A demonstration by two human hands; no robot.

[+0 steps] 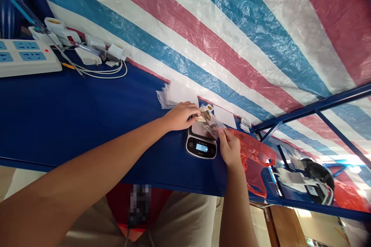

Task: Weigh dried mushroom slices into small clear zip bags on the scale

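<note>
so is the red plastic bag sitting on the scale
No, the red plastic bag lies right of the digital scale; a clear plastic bag over the platform is held by the left hand and right hand.

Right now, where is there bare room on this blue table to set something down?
The blue table is bare between the white power strip and the left hand, in front of the white chargers. It is crowded around the digital scale, where the right hand and red plastic bag meet.

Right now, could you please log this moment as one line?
left hand: on clear bag | right hand: pinching bag | bag: over scale
</note>
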